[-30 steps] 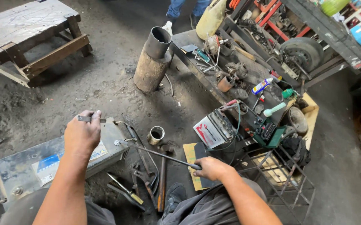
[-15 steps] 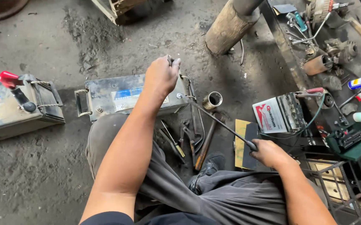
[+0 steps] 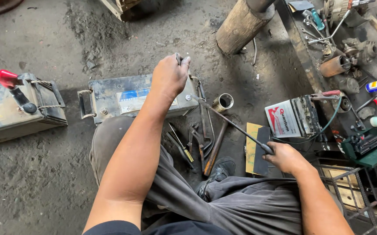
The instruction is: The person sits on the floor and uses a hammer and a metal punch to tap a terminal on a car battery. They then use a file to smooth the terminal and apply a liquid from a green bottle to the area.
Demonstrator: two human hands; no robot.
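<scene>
Both hands busy at the battery [image 3: 127, 98], mid-frame on the floor.
Left hand [image 3: 169, 76] was closed around a small tool [image 3: 178, 58] at the battery's top edge; right hand [image 3: 286, 157] gripped a long rod [image 3: 236, 127] whose tip reached the battery's right end.

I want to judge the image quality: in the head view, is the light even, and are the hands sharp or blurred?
Head view: soft, even daylight, no hard shadows; the left hand on the car battery and the right hand gripping the metal rod are sharp; slight wide-angle bending at the edges.
</scene>
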